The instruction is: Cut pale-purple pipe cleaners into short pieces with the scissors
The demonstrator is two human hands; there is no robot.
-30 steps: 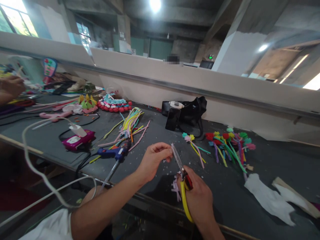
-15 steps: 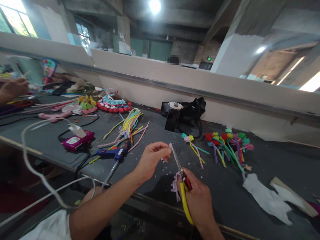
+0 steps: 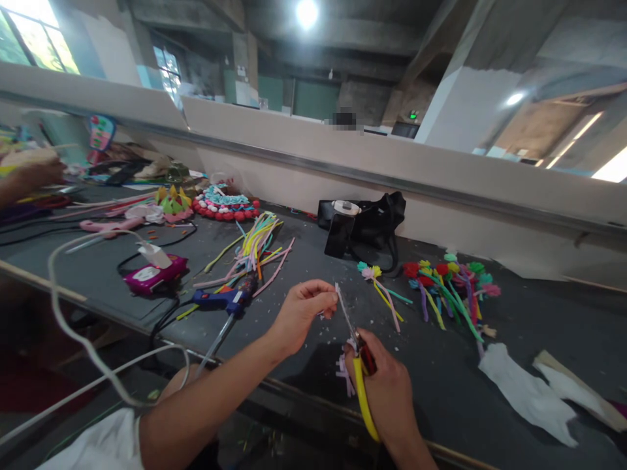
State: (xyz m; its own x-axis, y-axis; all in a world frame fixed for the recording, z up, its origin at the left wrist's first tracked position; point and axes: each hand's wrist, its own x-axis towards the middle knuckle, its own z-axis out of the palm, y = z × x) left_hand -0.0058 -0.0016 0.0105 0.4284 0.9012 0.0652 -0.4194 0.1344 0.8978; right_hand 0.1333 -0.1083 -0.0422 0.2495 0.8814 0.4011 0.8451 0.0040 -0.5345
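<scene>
My right hand (image 3: pixel 389 385) grips a pair of scissors (image 3: pixel 363 395) with a yellow and red handle, blades pointing up and away. My left hand (image 3: pixel 306 310) is closed in a pinch at the blade tips. Between its fingertips is a tiny pale pink piece (image 3: pixel 337 287), apparently pipe cleaner; its full shape is hidden. Short pale pink pipe cleaner pieces (image 3: pixel 347 378) lie on the dark table just left of my right hand, partly covered by it. Small pale clippings are scattered around both hands.
Left of my hands lie a blue glue gun (image 3: pixel 223 300), a bundle of pipe cleaners (image 3: pixel 259 241) and a purple power box (image 3: pixel 157 273) with a white cable. A black bag (image 3: pixel 377 219) sits behind. Pipe cleaner flowers (image 3: pixel 448 277) and white cloth (image 3: pixel 526 391) lie right. A co-worker's hand (image 3: pixel 32 173) is far left.
The whole view has shifted slightly to the right. The scissor blades look narrower, closer together. My hands keep nearly the same places, and the co-worker's hand has moved a little.
</scene>
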